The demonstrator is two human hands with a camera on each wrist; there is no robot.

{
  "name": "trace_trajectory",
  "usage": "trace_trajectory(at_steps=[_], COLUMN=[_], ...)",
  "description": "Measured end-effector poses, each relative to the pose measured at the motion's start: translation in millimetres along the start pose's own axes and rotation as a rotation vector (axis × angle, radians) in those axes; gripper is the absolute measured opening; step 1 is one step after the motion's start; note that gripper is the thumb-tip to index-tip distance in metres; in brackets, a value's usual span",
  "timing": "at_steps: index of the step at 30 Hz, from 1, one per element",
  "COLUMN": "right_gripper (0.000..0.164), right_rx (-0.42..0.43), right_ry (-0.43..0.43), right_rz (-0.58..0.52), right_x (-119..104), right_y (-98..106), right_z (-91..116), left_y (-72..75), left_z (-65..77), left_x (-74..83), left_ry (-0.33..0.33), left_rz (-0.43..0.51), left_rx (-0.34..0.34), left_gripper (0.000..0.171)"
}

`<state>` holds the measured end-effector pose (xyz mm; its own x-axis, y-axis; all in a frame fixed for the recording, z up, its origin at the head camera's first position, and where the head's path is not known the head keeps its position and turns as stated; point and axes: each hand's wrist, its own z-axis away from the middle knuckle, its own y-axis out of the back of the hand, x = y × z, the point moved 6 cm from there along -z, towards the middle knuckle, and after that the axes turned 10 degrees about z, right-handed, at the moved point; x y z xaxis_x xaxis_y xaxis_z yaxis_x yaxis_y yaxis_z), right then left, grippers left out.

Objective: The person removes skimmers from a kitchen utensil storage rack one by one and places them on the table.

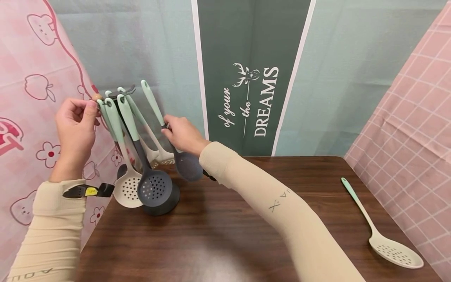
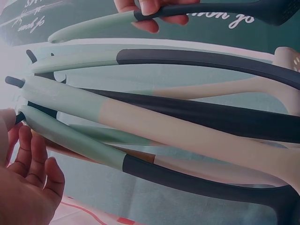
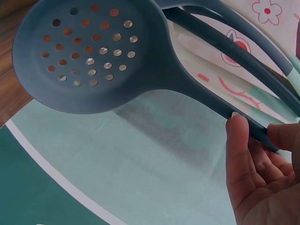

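Observation:
My right hand [image 1: 184,135] pinches the dark grey shaft of a skimmer [image 3: 93,101] with a pale green handle; its round head is full of holes. It hangs free, right of a utensil stand [image 1: 160,209] with a dark round base. At the stand's top, my left hand [image 1: 75,129] pinches the tip of a dark hook [image 2: 19,117] between thumb and finger, beside the end of a hanging utensil's green handle [image 2: 51,124]. A cream skimmer [image 1: 128,190] and another dark grey skimmer [image 1: 155,188] hang at the front of the stand.
More green-handled utensils hang at the stand's back, partly hidden. A cream slotted spoon [image 1: 396,250] lies at the right of the brown wooden table [image 1: 246,231]. Behind the table hangs a green cloth [image 1: 253,35]; pink cloths hang at both sides.

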<state>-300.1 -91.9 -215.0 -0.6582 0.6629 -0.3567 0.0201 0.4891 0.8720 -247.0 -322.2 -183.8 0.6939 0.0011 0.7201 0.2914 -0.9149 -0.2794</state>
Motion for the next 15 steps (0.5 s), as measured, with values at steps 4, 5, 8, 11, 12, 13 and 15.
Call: trace_trajectory(at_steps=[4, 5, 8, 11, 12, 13, 15], right_gripper=[0.012, 0.012, 0.012, 0.012, 0.012, 0.012, 0.012], right_rx=[0.017, 0.02, 0.021, 0.021, 0.021, 0.02, 0.021], right_ry=[-0.007, -0.01, -0.021, -0.021, -0.019, -0.016, -0.015], right_rz=[-0.006, -0.004, 0.014, 0.045, 0.051, 0.056, 0.057], right_x=[6, 7, 12, 17, 18, 19, 22], right_y=[7, 10, 17, 24, 25, 27, 30], right_z=[1, 2, 4, 6, 7, 8, 10], left_y=[0.3, 0.3, -0.1, 0.1, 0.2, 0.2, 0.2], left_z=[-0.5, -0.6, -0.9, -1.1, -1.3, -1.4, -1.6], left_x=[-1.2, -1.2, -0.9, -0.9, -1.2, -1.4, -2.3], left_ry=[0.006, 0.006, 0.01, 0.013, 0.013, 0.012, 0.012], left_rz=[0.006, 0.009, 0.004, -0.003, -0.005, -0.002, 0.002], left_rx=[-0.005, -0.005, -0.006, -0.006, -0.006, -0.007, -0.009], left_gripper=[0.009, 0.008, 0.008, 0.007, 0.007, 0.008, 0.008])
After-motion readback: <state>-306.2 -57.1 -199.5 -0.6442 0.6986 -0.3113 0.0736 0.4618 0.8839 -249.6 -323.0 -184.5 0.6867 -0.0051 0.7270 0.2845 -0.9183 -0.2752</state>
